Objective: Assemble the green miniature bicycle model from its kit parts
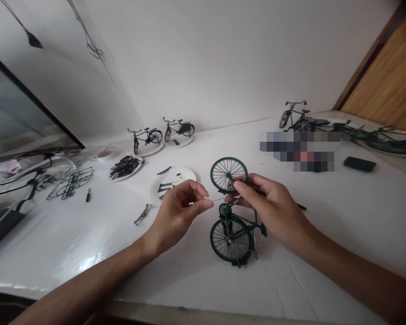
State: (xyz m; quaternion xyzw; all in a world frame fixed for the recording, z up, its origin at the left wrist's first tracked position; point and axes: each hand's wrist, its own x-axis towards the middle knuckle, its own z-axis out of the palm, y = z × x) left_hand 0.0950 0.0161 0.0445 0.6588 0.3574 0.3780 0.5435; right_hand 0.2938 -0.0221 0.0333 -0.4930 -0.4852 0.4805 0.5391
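A dark green model bicycle [232, 259] is tilted on its side over the white table, one spoked wheel toward me and the other farther away. My right hand [269, 198] is closed around its front part, thumb near the far wheel's hub. Just left of the frame, my left hand [186, 203] pinches a thin wire-like piece [218, 199] that points toward the bicycle. What its tip touches is too small to make out. Behind my left hand lies a white paper plate [189, 174] with small green parts. A grey metal-looking part [142, 215] rests beside that plate.
Two black model bicycles [179, 128] stand on plates by the wall. Black parts [125, 167] fill another plate. Green part frames [74, 183] and a small black tool [88, 195] lie left, near a screen [16, 108]. More bicycles [379, 133] and a green block [359, 164] are right.
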